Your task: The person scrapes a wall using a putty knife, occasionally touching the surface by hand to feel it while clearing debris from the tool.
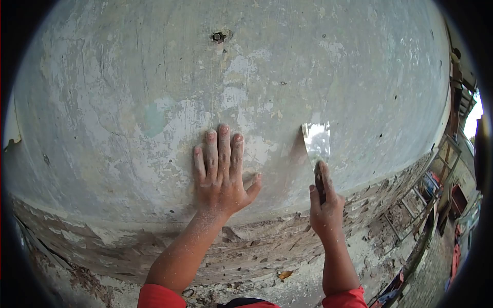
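Shiny metal catches my eye: the scraper (318, 141), right of the left hand (221, 177), points up the patchy wall (370, 97); whether its edge touches, I can't tell. The right hand (327, 208) wraps its handle, forefinger stretched toward the blade. The left lies flat on the wall, fingers slightly spread, holding nothing. It looks like scraping; another stroke would call for a low, steady blade. Below runs rough brickwork (267, 246).

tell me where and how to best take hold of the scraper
Grip the scraper by its dark handle, probably best from below, as the right hand does. The narrow handle extends downward in view, while the thin, shiny blade points up the wall and widens to a broad edge, so fingers likely belong below it.
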Demonstrator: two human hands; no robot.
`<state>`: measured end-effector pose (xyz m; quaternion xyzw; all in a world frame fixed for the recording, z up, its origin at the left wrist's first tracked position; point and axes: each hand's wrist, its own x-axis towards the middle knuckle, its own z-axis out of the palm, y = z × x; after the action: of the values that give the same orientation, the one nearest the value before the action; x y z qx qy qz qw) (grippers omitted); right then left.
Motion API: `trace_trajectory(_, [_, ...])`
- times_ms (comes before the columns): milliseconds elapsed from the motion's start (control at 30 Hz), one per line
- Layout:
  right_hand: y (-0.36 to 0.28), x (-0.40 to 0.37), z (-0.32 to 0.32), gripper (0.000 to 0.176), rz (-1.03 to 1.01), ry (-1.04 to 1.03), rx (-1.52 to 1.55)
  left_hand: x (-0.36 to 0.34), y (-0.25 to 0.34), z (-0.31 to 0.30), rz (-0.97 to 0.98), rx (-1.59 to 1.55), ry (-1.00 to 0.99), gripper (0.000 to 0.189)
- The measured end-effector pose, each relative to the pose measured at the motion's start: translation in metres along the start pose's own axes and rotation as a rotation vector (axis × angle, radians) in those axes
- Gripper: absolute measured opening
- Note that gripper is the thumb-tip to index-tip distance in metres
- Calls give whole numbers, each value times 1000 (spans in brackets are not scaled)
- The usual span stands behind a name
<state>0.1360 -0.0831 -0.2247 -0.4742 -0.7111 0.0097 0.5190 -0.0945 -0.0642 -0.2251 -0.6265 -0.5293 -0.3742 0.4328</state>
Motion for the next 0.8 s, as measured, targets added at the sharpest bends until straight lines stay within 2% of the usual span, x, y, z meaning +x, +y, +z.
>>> trace_trajectory(33, [-7,20,-4,60,-93,76,-30,-2,0,0,-5,-2,-9,81])
trace_trajectory(67, [-20,40,-11,58,-72,76,-45,-2,0,1,-14,-2,-16,80])
trace_trajectory(100, [-24,62,-16,56,-224,164,-46,-3,-1,2,-20,-8,-9,80])
trace_trajectory(167, [-51,93,-32,51,-112,175,-22,-9,-2,4,-5,37,-12,80])
trace_trajectory(200, [-53,107,-35,50,-200,233,-61,-11,-1,5,-14,31,-12,80])
trace_trajectory(233, [-58,113,-36,49,-162,240,19,-12,-1,5,-8,27,-26,80])
trace_trajectory(300, [-63,104,-38,51,-38,172,70,-12,2,5,-39,71,-10,81])
trace_trajectory(333, [-58,93,-34,52,-54,137,55,-11,2,5,-35,71,8,83])
trace_trajectory(433, [-4,30,-9,60,-104,21,-41,-10,8,4,-72,100,2,85])
trace_trajectory(500, [33,-21,1,65,-68,-108,-96,-12,17,6,-70,116,11,88])
trace_trajectory(567, [70,-59,2,65,-87,-130,-150,-17,37,14,-156,97,26,92])
trace_trajectory(667, [133,-74,-20,63,67,-123,-79,-21,80,35,-144,57,15,95])
trace_trajectory(767, [182,-31,-66,62,-12,-40,-148,-4,137,56,-159,5,28,96])
trace_trajectory(800, [192,-9,-80,62,-21,1,-88,6,159,62,-168,-16,11,96])
